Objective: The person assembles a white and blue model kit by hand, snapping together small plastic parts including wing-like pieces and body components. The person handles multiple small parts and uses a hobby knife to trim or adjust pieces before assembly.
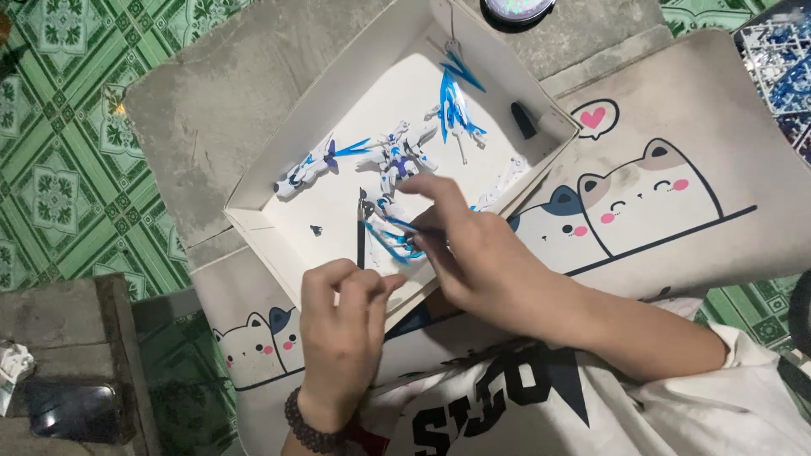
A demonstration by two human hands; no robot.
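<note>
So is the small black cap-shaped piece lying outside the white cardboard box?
No, the black cap-shaped piece lies inside the white cardboard box, near its right wall.

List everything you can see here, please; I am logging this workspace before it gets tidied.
Shallow box: one, white, centre of the floor mat.
Model figure parts: several, white and blue, inside the box.
Dark small piece: one, black, box's right corner.
Thin tool: one, dark, upright in the box at the left hand.
Mats with cat drawings: two, beige, under and beside the box.
Parts sprues: some, blue and white, top right.
Phone: one, dark, lower left.
Floor tiles: green patterned.
Left hand: one, beaded bracelet, pinching the tool.
Right hand: one, on blue parts.
</note>
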